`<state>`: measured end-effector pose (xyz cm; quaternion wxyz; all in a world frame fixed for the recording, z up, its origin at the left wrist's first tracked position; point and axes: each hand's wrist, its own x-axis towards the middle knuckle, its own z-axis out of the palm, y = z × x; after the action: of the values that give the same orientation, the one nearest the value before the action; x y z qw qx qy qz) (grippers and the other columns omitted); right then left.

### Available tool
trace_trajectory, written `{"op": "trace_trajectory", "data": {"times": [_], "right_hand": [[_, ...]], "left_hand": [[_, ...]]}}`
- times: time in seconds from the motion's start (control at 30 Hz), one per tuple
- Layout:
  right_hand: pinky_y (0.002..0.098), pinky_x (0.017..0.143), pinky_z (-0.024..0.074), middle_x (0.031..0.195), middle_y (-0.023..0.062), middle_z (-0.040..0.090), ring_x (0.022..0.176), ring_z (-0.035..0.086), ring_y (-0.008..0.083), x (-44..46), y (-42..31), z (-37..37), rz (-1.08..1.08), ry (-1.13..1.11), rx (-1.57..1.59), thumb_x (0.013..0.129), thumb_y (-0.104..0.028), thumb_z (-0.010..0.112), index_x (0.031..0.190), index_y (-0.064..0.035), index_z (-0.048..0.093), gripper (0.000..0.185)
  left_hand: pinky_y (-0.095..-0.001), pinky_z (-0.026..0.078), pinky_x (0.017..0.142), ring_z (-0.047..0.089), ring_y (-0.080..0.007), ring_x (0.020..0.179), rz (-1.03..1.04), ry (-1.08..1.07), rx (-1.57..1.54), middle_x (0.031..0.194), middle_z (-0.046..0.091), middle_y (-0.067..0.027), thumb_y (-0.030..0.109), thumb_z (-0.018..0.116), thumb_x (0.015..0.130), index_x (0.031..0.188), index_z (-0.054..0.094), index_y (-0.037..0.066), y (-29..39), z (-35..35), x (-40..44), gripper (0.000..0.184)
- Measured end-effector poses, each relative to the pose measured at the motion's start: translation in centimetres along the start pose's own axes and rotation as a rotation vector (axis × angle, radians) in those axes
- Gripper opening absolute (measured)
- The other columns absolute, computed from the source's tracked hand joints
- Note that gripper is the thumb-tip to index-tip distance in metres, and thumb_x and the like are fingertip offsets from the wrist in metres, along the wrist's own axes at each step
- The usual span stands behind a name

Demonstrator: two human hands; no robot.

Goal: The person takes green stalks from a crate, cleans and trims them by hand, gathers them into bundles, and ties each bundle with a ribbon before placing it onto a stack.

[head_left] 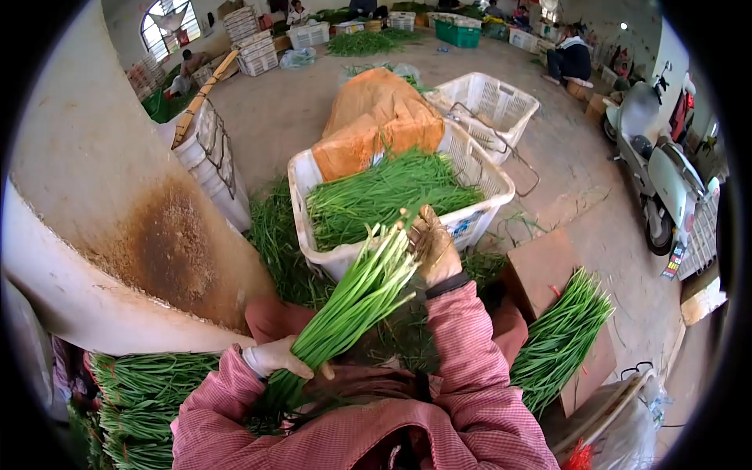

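Observation:
A bunch of garlic chives [345,313] slants across my lap, pale cut ends up and leaves down. My left hand [283,358], in a light glove, wraps round its lower part. At the pale ends is my right hand [433,244], in a soiled glove, its fingers curled in. A small green scrap shows by those fingertips, but what they pinch is unclear. Just beyond, a white plastic crate [501,188] holds loose chives [392,192] and an orange-brown cloth [380,117]. A bundle of chives [560,337] with red ties lies on a brown board [540,262] to the right.
Stacked tied chive bundles [153,407] lie at lower left, beneath a stained pillar [157,204]. Another white crate [517,110] stands behind the first. A scooter [658,164] is parked at right. Several people sit among crates and greens farther back.

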<state>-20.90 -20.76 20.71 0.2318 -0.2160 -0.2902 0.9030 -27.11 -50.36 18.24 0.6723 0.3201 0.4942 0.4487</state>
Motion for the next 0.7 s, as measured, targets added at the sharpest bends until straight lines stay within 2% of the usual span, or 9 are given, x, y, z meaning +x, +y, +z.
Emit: {"op": "trace_trajectory", "data": {"times": [0.03, 0.1, 0.17, 0.27, 0.37, 0.5, 0.57, 0.67, 0.7], "right_hand": [[0.0209, 0.043, 0.0352, 0.062, -0.0016, 0.048, 0.053, 0.045, 0.0098, 0.0, 0.0, -0.1, 0.027, 0.104, -0.06, 0.087, -0.034, 0.047, 0.106, -0.0058, 0.052, 0.034], [0.0214, 0.037, 0.0274, 0.052, -0.0054, 0.044, 0.037, 0.035, 0.0063, 1.2, -0.1, -3.6, 0.091, -0.381, 0.085, 0.082, -0.028, 0.055, 0.096, -0.0098, 0.058, 0.023], [0.0205, 0.037, 0.0248, 0.045, -0.0085, 0.033, 0.035, 0.027, 0.0059, 2.2, -0.8, -5.4, -0.064, 0.117, -0.029, 0.084, -0.021, 0.05, 0.084, -0.011, 0.059, 0.013], [0.0223, 0.035, 0.0207, 0.046, -0.0087, 0.032, 0.037, 0.026, 0.0045, 1.9, -4.1, -10.3, -0.393, 0.433, -0.118, 0.087, -0.026, 0.044, 0.081, -0.0142, 0.058, 0.019], [0.0188, 0.035, 0.0252, 0.046, -0.0085, 0.037, 0.038, 0.029, 0.0032, -3.5, -3.7, -9.6, -0.377, 0.036, -0.584, 0.088, -0.029, 0.047, 0.08, -0.0112, 0.061, 0.024], [0.021, 0.049, 0.0423, 0.066, 0.0041, 0.058, 0.055, 0.053, 0.0094, -10.2, 4.0, -4.8, -0.246, -0.455, -0.815, 0.078, -0.006, 0.058, 0.081, -0.0033, 0.061, 0.005], [0.0217, 0.054, 0.0449, 0.071, 0.0084, 0.061, 0.062, 0.057, 0.0114, -10.0, 6.5, -5.5, -0.218, -0.429, -0.738, 0.072, 0.001, 0.062, 0.078, -0.0002, 0.061, 0.007], [0.024, 0.054, 0.0448, 0.069, 0.0079, 0.061, 0.062, 0.057, 0.0144, -7.0, 6.4, -9.2, -0.815, -0.117, -1.117, 0.069, 0.002, 0.062, 0.076, -0.0015, 0.061, 0.008], [0.0249, 0.054, 0.0449, 0.066, 0.0086, 0.06, 0.061, 0.057, 0.0161, -6.2, 5.0, -10.3, -0.615, 0.086, -1.19, 0.069, 0.001, 0.061, 0.077, -0.0029, 0.061, 0.009]], "left_hand": [[-0.0284, 0.038, 0.085, 0.053, -0.018, 0.093, -0.015, 0.007, -0.007, 0.096, 0.06, -0.0094, 0.014, 0.066, 0.068, 0.111, 0.049, 0.001, -0.6, 0.3, -0.6, 0.048], [-0.0294, 0.037, 0.087, 0.053, -0.019, 0.093, -0.075, 0.028, -0.075, 0.094, 0.061, -0.0092, 0.011, 0.065, 0.067, 0.108, 0.052, 0.001, -0.8, 1.4, -1.6, 0.044], [-0.0328, 0.04, 0.084, 0.055, -0.0208, 0.088, -0.119, 0.036, -0.102, 0.091, 0.061, -0.0119, 0.008, 0.068, 0.061, 0.104, 0.054, -0.001, -1.7, 1.7, -2.3, 0.046], [-0.0304, 0.038, 0.087, 0.053, -0.0184, 0.091, -0.167, 0.106, -0.128, 0.092, 0.06, -0.0088, 0.003, 0.062, 0.064, 0.108, 0.05, 0.0, -1.6, 3.2, -3.2, 0.046], [-0.0304, 0.038, 0.087, 0.054, -0.0182, 0.091, -0.072, 0.328, -0.109, 0.092, 0.059, -0.0084, 0.0, 0.062, 0.064, 0.112, 0.047, 0.0, -2.4, 4.0, -2.4, 0.051], [-0.0275, 0.042, 0.08, 0.055, -0.0154, 0.087, -0.013, 0.384, -0.041, 0.091, 0.06, -0.007, 0.0, 0.065, 0.064, 0.113, 0.047, 0.001, -2.1, 4.2, -0.8, 0.052], [-0.0274, 0.042, 0.081, 0.055, -0.015, 0.088, -0.024, 0.38, -0.035, 0.091, 0.061, -0.0066, -0.003, 0.064, 0.065, 0.112, 0.048, 0.002, -2.0, 4.5, -0.8, 0.05], [-0.0268, 0.043, 0.08, 0.055, -0.0145, 0.087, 0.038, 0.429, 0.022, 0.09, 0.061, -0.0068, -0.004, 0.064, 0.064, 0.11, 0.048, 0.002, -2.0, 4.5, -1.8, 0.049], [-0.0267, 0.043, 0.08, 0.055, -0.014, 0.087, -0.002, 0.485, -0.003, 0.091, 0.061, -0.0065, -0.004, 0.065, 0.064, 0.109, 0.048, 0.002, -2.1, 4.5, -2.3, 0.049]]}}
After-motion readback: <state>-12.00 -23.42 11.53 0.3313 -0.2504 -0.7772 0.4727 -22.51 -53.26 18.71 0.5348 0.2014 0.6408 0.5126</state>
